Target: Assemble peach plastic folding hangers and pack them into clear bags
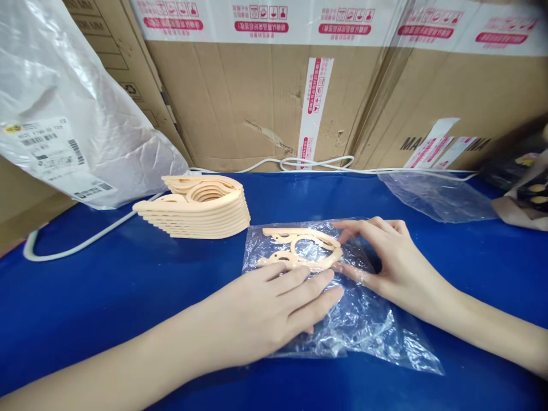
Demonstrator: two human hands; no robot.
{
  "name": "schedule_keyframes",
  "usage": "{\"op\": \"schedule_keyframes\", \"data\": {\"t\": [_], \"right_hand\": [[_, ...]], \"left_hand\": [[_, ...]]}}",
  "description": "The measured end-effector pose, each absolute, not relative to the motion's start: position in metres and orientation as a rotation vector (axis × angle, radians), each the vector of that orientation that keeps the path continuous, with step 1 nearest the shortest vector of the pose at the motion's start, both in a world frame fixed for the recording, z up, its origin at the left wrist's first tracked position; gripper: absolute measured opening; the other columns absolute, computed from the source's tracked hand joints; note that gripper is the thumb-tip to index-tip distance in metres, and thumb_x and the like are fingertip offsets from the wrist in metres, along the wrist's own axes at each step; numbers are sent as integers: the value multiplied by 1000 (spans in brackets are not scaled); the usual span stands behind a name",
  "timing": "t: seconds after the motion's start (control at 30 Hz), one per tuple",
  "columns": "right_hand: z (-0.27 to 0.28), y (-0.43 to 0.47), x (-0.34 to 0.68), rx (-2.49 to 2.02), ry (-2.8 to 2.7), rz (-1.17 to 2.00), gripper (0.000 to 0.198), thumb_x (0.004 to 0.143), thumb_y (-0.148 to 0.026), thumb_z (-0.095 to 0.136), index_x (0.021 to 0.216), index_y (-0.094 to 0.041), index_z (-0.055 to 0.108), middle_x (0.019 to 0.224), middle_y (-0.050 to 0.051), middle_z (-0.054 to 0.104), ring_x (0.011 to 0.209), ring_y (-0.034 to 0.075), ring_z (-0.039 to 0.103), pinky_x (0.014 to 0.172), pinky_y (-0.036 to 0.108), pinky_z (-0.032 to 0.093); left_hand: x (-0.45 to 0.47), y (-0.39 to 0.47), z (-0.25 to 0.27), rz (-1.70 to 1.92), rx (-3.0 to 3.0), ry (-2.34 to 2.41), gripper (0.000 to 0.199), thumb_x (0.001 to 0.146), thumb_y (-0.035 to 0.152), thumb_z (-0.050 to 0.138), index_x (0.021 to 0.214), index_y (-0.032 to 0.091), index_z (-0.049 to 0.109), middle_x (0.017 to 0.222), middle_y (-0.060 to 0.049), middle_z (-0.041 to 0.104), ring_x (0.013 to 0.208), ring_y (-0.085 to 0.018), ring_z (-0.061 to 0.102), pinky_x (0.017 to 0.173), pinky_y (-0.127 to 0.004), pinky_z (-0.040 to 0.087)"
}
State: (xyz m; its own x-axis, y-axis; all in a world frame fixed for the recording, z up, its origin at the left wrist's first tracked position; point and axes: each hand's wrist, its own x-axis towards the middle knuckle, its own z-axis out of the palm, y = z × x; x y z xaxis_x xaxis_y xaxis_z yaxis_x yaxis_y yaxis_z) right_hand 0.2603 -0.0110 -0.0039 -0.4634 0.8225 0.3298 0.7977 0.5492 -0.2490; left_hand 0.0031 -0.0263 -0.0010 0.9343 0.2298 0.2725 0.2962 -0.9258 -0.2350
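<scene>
A peach plastic folding hanger (319, 264), folded up, lies flat with a clear plastic bag (368, 325) around it on the blue table. My left hand (274, 311) rests on the bag, fingers stretched out along the hanger's near side and partly covering that edge. At the hanger's rounded right end, the thumb and index finger of my right hand (385, 257) pinch it from both sides. Behind and to the left stands a neat stack of several matching folded hangers (201, 214), which neither hand touches.
Taped cardboard boxes (240, 103) wall off the back of the blue table (107, 302). A white cable (85, 244) runs along the left and rear. One large white plastic parcel (103, 142) leans at left; another clear bag (436, 197) lies at the back right.
</scene>
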Motion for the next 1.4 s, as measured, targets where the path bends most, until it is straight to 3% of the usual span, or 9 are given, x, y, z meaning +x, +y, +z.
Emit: {"op": "schedule_keyframes", "data": {"t": [0.1, 0.3, 0.5, 0.73, 0.97, 1.27, 1.4], "right_hand": [[-4, -12, 257, -1285, -2375, 70, 35, 91, -44, 57, 121, -28, 48, 115, 2, 66, 104, 23, 56, 88, 40, 32], [-2, -12, 258, -1215, -2372, 76, 23, 91, -34, 60, 112, -28, 53, 119, -2, 67, 99, 20, 59, 84, 38, 32], [-1, -13, 258, -1198, -2370, 87, 26, 91, -31, 60, 117, -29, 54, 114, -4, 69, 95, 19, 60, 81, 37, 34], [-2, -12, 260, -1169, -2366, 68, 19, 91, -28, 60, 110, -25, 55, 108, -2, 69, 88, 18, 59, 78, 36, 35], [-2, -12, 260, -1133, -2381, 115, 24, 92, -30, 58, 116, -27, 55, 109, -2, 70, 87, 18, 58, 79, 36, 37], [4, -12, 262, -1104, -2468, 58, 25, 92, -36, 58, 116, -28, 56, 112, 0, 70, 89, 20, 61, 75, 36, 37], [10, -8, 270, -1110, -2535, -40, 29, 92, -39, 57, 118, -27, 56, 107, 2, 71, 89, 22, 63, 73, 37, 38]], "left_hand": [[3, -30, 0, -280, -2785, -373, 42, 102, 20, 37, 142, 11, 43, 140, -9, 54, 119, -26, 57, 93, -39, 49], [2, -28, 1, -314, -2772, -372, 40, 103, 17, 31, 140, 10, 45, 138, -8, 57, 122, -25, 55, 95, -36, 47], [2, -28, 4, -302, -2734, -345, 44, 100, 8, 25, 138, 11, 48, 133, -8, 60, 116, -24, 59, 89, -36, 50], [0, -29, 4, -278, -2680, -414, 44, 101, 9, 24, 139, 12, 45, 136, -10, 58, 118, -24, 58, 77, -34, 54], [0, -30, 5, -239, -2657, -394, 45, 99, 7, 24, 138, 11, 47, 133, -10, 60, 112, -25, 61, 72, -35, 56], [-1, -29, 6, -210, -2619, -401, 43, 98, 9, 30, 137, 11, 48, 136, -12, 57, 110, -26, 63, 71, -35, 57], [-3, -26, 4, -304, -2603, -464, 38, 99, 16, 41, 135, 10, 50, 134, -11, 58, 107, -24, 63, 77, -34, 57]]}}
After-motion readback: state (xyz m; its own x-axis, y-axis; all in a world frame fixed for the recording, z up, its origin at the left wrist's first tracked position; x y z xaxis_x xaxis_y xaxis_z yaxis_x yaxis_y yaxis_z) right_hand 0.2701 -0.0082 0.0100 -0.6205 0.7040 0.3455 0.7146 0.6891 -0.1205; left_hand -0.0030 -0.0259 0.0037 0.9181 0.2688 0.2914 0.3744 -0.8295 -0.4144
